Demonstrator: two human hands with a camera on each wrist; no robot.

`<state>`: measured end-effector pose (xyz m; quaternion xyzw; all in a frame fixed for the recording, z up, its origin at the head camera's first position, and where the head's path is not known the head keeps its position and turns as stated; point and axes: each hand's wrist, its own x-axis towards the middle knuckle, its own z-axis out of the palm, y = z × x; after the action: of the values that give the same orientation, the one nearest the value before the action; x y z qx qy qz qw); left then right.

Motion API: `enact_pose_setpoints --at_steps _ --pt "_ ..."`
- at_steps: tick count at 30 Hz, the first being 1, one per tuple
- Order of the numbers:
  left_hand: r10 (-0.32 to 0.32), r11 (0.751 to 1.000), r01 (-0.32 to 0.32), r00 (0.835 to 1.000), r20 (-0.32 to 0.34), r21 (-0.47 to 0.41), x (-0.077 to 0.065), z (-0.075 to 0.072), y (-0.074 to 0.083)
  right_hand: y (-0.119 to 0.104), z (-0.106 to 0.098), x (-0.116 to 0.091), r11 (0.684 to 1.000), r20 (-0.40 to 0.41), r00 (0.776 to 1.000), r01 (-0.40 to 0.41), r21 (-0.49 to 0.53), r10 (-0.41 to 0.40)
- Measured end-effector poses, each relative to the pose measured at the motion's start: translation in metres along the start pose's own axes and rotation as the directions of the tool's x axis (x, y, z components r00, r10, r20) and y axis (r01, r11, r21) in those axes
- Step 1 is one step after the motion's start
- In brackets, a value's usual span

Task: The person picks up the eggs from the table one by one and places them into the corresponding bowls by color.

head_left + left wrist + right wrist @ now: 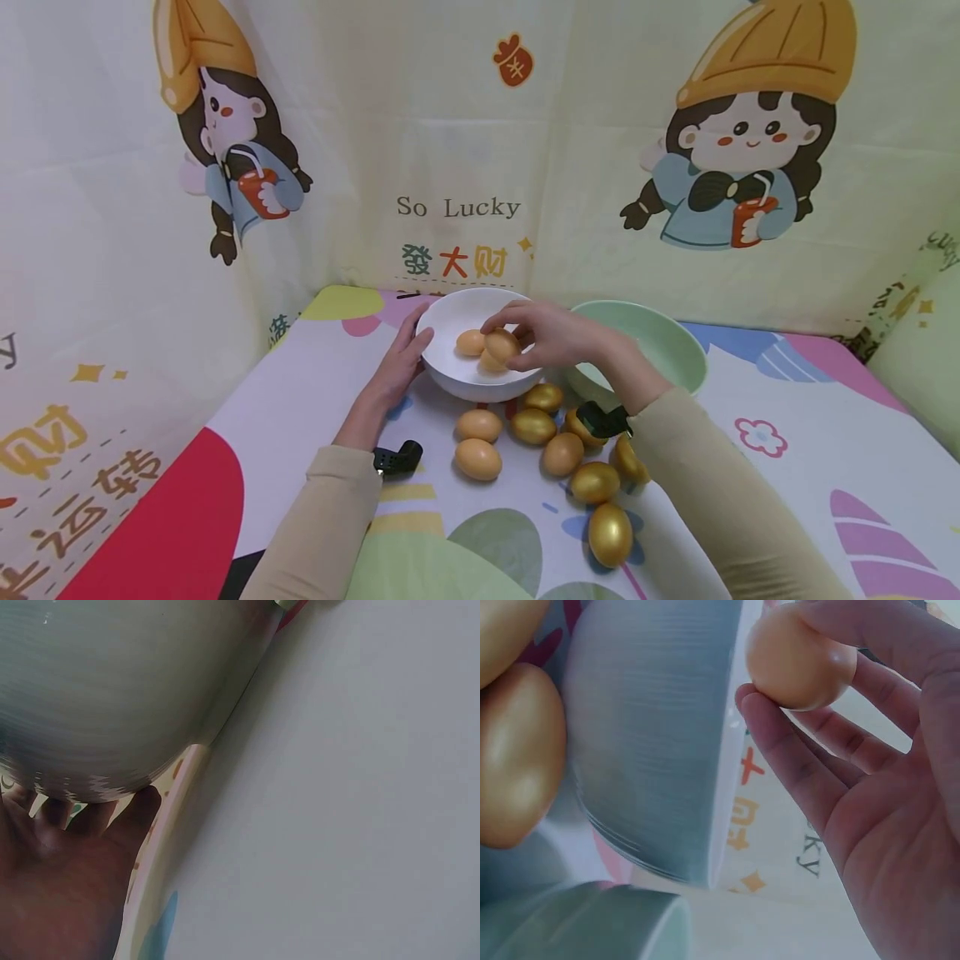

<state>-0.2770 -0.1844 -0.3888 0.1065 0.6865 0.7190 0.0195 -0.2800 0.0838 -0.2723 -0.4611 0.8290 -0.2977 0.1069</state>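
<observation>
In the head view, my left hand holds the near left side of a white bowl, its thumb by the rim. The left wrist view shows its fingers against the bowl's outer wall. My right hand is over the same bowl and pinches a brown egg between thumb and fingertips. Inside the bowl lies another brown egg, and a further one is partly hidden below the held egg. Two brown eggs, an upper one and a lower one, rest on the table before the bowl.
Several golden eggs lie in front of the bowls, with one brown egg among them. A green bowl stands right of the white one, behind my right forearm. A printed cloth hangs behind the patterned table.
</observation>
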Motion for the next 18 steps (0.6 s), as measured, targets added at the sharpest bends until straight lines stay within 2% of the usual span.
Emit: enact_pose_setpoints --at_steps 18 --pt "0.001 1.000 -0.001 1.000 -0.005 0.004 -0.001 0.001 0.000 0.014 0.010 0.026 0.989 0.090 0.990 -0.094 -0.114 0.105"
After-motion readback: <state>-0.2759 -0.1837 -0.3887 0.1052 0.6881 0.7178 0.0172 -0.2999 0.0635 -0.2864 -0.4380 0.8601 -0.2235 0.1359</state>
